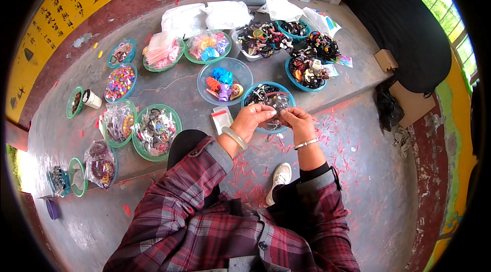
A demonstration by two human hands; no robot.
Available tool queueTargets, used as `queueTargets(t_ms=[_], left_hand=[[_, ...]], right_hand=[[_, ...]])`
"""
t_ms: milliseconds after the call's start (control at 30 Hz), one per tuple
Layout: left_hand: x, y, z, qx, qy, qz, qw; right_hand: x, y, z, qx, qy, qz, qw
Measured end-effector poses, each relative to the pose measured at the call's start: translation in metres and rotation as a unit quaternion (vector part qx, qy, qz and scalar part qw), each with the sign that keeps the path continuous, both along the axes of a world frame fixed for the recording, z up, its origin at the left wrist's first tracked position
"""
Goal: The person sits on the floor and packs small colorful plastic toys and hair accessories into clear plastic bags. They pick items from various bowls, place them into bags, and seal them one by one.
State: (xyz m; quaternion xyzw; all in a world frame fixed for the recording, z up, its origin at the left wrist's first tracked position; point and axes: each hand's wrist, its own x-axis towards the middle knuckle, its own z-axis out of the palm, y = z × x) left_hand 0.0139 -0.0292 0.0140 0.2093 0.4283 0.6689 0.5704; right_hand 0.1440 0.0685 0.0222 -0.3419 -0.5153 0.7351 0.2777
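My left hand point(247, 121) and my right hand point(302, 125) meet in front of me, thumbs and forefingers pinched close together. Between them is something small and partly see-through, perhaps thin clear plastic; I cannot make out what it is. Both hands are over the near side of a blue basin point(292, 97), which holds black hair ties point(254, 95). Just beyond it, a clear bluish basin point(203, 86) contains blue, red and purple pieces. Beside my left wrist lies a small white box with red on it point(222, 119).
Basins of hair accessories cover the raised grey platform, including a green basin point(179, 141) at left and a blue basin point(291, 78) of dark ties at right. White plastic bags point(227, 15) lie farther back. Red scraps point(337, 144) litter the lower floor; a black covered object point(396, 26) stands at right.
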Motion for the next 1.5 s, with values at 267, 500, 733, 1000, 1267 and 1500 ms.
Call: queueTargets(t_ms=[267, 500, 733, 1000, 1267, 1500], left_hand=[[0.000, 0.003, -0.012, 0.004, 0.052, -0.020, 0.998], [-0.001, 0.003, -0.012, -0.003, 0.074, 0.007, 0.997], [-0.004, 0.005, -0.025, -0.003, 0.198, 0.089, 0.976], [0.010, 0.001, 0.002, 0.041, 0.694, 0.202, 0.690], [0.020, -0.003, 0.006, 0.077, 0.789, 0.149, 0.591], [0.017, 0.001, 0.008, 0.143, 0.713, 0.166, 0.665]], right_hand=[[0.002, 0.004, -0.006, -0.035, 0.021, -0.002, 0.999], [0.000, 0.001, -0.005, -0.046, 0.014, 0.001, 0.999], [-0.006, -0.006, 0.003, 0.009, -0.006, -0.035, 0.999], [-0.010, -0.019, -0.003, 0.105, -0.043, 0.009, 0.993], [-0.009, -0.014, -0.014, 0.122, -0.077, -0.011, 0.989], [0.000, 0.003, -0.004, 0.067, -0.027, -0.021, 0.997]])
